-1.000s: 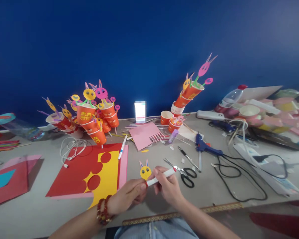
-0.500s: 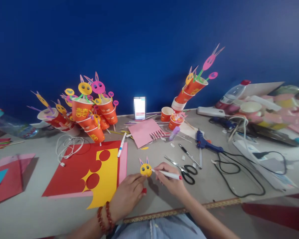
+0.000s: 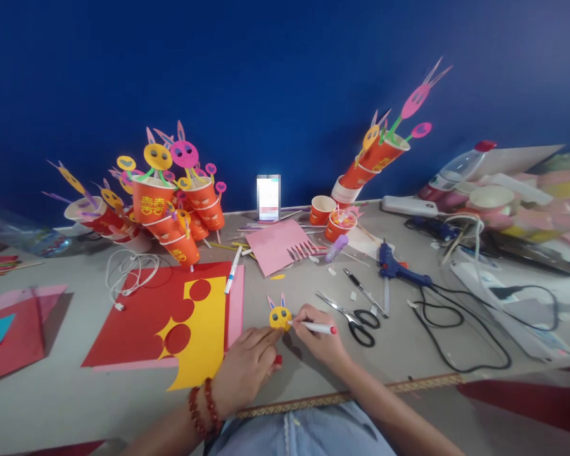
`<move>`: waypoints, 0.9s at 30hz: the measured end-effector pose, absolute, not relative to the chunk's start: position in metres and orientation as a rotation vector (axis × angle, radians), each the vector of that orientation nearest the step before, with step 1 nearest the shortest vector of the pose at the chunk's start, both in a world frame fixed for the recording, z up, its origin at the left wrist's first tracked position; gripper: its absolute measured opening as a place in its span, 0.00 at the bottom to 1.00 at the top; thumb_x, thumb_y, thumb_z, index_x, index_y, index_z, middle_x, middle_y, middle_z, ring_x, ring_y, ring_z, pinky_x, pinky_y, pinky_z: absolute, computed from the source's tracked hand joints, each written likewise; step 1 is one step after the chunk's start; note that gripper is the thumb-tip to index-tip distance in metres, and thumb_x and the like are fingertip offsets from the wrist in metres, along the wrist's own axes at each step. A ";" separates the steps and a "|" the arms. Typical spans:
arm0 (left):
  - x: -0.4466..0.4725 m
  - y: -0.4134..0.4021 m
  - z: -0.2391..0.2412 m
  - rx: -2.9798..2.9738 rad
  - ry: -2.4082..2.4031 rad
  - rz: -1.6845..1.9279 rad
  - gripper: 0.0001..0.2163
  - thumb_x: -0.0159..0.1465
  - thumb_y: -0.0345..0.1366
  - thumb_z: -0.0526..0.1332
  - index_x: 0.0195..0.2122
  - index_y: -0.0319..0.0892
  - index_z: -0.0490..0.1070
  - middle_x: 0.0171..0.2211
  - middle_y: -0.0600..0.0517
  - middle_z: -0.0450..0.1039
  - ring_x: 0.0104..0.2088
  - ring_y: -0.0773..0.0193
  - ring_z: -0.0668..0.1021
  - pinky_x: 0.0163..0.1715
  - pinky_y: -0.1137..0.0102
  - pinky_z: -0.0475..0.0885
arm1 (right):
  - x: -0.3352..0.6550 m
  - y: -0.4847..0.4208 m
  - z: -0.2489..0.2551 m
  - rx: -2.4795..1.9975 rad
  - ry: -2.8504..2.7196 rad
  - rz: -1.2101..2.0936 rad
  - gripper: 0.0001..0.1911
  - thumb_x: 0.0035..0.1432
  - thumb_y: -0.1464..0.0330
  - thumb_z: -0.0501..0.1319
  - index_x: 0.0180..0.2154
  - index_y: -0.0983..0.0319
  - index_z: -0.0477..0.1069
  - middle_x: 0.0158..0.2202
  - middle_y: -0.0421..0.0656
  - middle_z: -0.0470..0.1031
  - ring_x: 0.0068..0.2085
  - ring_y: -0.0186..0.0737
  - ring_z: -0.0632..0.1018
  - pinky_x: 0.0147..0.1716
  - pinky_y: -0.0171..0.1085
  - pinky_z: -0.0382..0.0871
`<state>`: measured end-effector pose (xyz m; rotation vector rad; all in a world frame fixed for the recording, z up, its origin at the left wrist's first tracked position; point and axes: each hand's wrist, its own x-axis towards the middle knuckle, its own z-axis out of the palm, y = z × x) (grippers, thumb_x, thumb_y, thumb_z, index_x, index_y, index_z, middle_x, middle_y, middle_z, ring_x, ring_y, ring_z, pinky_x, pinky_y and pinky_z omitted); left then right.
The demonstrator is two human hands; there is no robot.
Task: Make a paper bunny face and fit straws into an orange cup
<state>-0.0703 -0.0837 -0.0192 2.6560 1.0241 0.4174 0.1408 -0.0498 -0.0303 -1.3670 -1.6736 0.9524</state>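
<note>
A small yellow paper bunny face, with pink-and-blue ears and dark eyes, lies on the grey table. My left hand pins its lower edge with the fingertips, the fingers bent and close together. A red marker cap pokes out beside those fingers. In a pinch grip, my right hand holds a white marker with a red end, its tip at the face's right cheek. Black-handled scissors lie open to the right of this hand.
Yellow cut paper rests on a red sheet at left. Decorated red cups stand behind it. A phone leans by the blue wall. At right lie a pen, a blue glue gun and its looping black cord.
The view has shifted slightly. The marker's tip stays by the face's right cheek, with its red end swung a little closer to my right hand. My left hand keeps its hold.
</note>
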 end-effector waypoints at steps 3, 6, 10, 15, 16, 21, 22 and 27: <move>-0.070 -0.084 -0.019 2.639 1.034 0.452 0.06 0.68 0.29 0.58 0.45 0.40 0.71 0.58 0.43 0.71 0.58 0.54 0.72 0.55 0.56 0.71 | 0.141 -0.049 -0.030 -1.382 -1.704 0.936 0.07 0.55 0.71 0.58 0.25 0.59 0.68 0.18 0.34 0.64 0.21 0.33 0.64 0.22 0.31 0.56; -0.070 -0.084 -0.018 2.640 1.024 0.451 0.07 0.68 0.29 0.57 0.46 0.39 0.70 0.59 0.43 0.71 0.59 0.54 0.71 0.56 0.56 0.71 | 0.142 -0.048 -0.032 -1.384 -1.737 0.921 0.07 0.55 0.71 0.59 0.25 0.59 0.68 0.18 0.34 0.65 0.21 0.33 0.65 0.22 0.31 0.56; -0.070 -0.084 -0.020 2.661 1.020 0.441 0.06 0.68 0.30 0.57 0.44 0.38 0.70 0.58 0.42 0.71 0.58 0.53 0.72 0.55 0.56 0.71 | 0.142 -0.048 -0.034 -1.378 -1.770 0.904 0.07 0.56 0.71 0.58 0.25 0.59 0.68 0.19 0.34 0.65 0.21 0.33 0.65 0.23 0.32 0.57; -0.070 -0.084 -0.023 2.686 1.019 0.466 0.06 0.68 0.30 0.57 0.44 0.37 0.70 0.58 0.42 0.72 0.58 0.53 0.72 0.55 0.56 0.72 | 0.142 -0.048 -0.034 -1.375 -1.794 0.881 0.07 0.56 0.71 0.58 0.26 0.59 0.68 0.20 0.35 0.67 0.21 0.33 0.66 0.24 0.33 0.56; -0.070 -0.083 -0.023 2.687 1.019 0.473 0.06 0.68 0.30 0.58 0.44 0.37 0.70 0.57 0.42 0.72 0.58 0.54 0.72 0.55 0.57 0.72 | 0.142 -0.048 -0.034 -1.374 -1.798 0.879 0.07 0.56 0.71 0.58 0.26 0.59 0.68 0.20 0.35 0.68 0.21 0.33 0.66 0.24 0.33 0.56; -0.069 -0.083 -0.021 2.678 1.017 0.499 0.05 0.67 0.29 0.58 0.43 0.37 0.71 0.56 0.42 0.73 0.57 0.54 0.73 0.54 0.57 0.72 | 0.142 -0.048 -0.033 -1.378 -1.803 0.864 0.07 0.54 0.72 0.59 0.25 0.59 0.68 0.18 0.34 0.67 0.20 0.34 0.66 0.24 0.33 0.55; -0.069 -0.083 -0.021 2.675 1.018 0.501 0.05 0.67 0.29 0.59 0.43 0.37 0.71 0.56 0.42 0.73 0.57 0.54 0.73 0.54 0.57 0.72 | 0.142 -0.048 -0.033 -1.380 -1.798 0.862 0.07 0.54 0.72 0.59 0.25 0.59 0.68 0.18 0.34 0.67 0.20 0.34 0.67 0.23 0.33 0.56; -0.069 -0.083 -0.020 2.660 1.031 0.500 0.04 0.67 0.30 0.59 0.42 0.39 0.71 0.57 0.43 0.73 0.57 0.53 0.73 0.54 0.56 0.72 | 0.142 -0.049 -0.033 -1.390 -1.755 0.852 0.07 0.55 0.72 0.57 0.25 0.59 0.66 0.18 0.35 0.67 0.21 0.34 0.67 0.22 0.32 0.58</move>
